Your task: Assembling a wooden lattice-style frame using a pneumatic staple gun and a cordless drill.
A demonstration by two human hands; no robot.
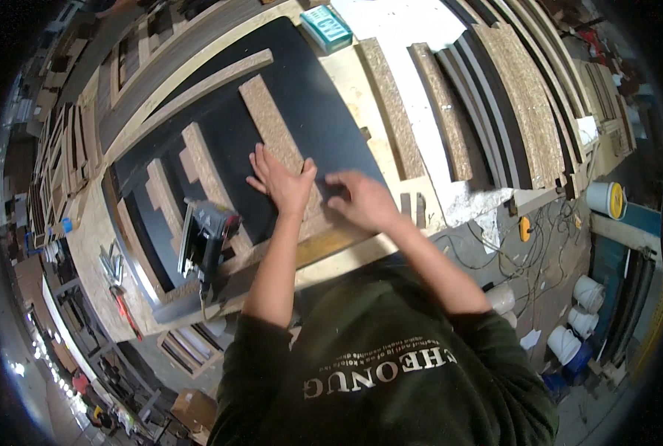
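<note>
A black panel [309, 89] lies on the workbench with several particleboard strips on it. My left hand [283, 182] rests on the near part of one long particleboard strip [267, 111], fingers spread. Just right of that strip, my right hand [365, 201] hovers with thumb and fingers apart and nothing visible between them; it is slightly blurred. Left of my left forearm, a nail gun [211, 232] stands on the panel across the shorter strips. One of these, a shorter particleboard strip [212, 175], has a small block against its left side.
A green-and-white box [326, 28] sits at the bench's far edge. Stacked boards [521, 104] fill the right side. Metal staple strips [110, 262] and a red-handled tool [127, 312] lie at the left. Cables [547, 238] and buckets [565, 343] are on the floor.
</note>
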